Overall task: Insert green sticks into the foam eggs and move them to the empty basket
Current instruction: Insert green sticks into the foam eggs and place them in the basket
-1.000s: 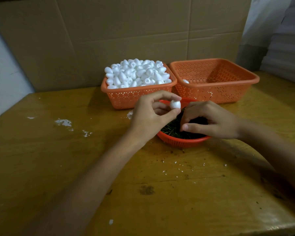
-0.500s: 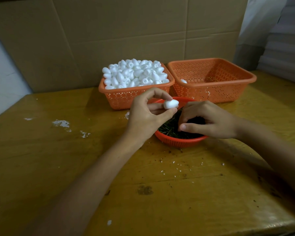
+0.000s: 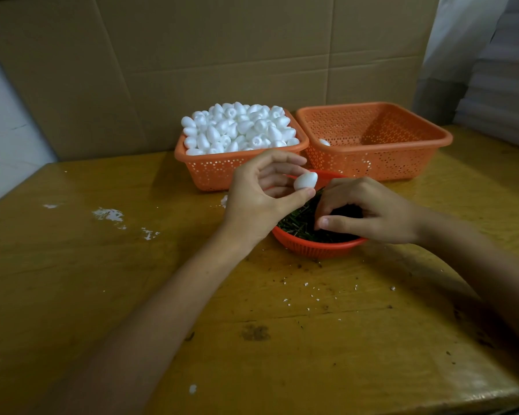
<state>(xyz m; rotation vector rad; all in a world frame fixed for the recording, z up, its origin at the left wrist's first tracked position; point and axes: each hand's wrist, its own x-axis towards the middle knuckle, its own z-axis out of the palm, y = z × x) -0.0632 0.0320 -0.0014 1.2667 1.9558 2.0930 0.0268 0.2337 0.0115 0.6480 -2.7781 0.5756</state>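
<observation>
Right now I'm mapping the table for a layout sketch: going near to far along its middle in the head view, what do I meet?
White crumbs → round basket of green sticks → foam egg in left hand → heaped egg basket → cardboard wall.

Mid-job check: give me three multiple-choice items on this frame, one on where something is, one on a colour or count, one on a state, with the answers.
1. Where is the round bowl of green sticks?
A. In front of the two square baskets
B. Behind the cardboard
C. Inside the right basket

2. How many foam eggs show in the right basket?
A. None
B. One
C. A full heap

3. What is the left hand doing?
A. Lying flat on the table
B. Pinching one foam egg
C. Gripping a basket rim

Answers:
1. A: the bowl sits nearer the person than the left basket and the right basket.
2. B: a single egg lies by its left wall.
3. B: the left hand holds a foam egg between thumb and fingers, while the right hand reaches into the green sticks.
</observation>
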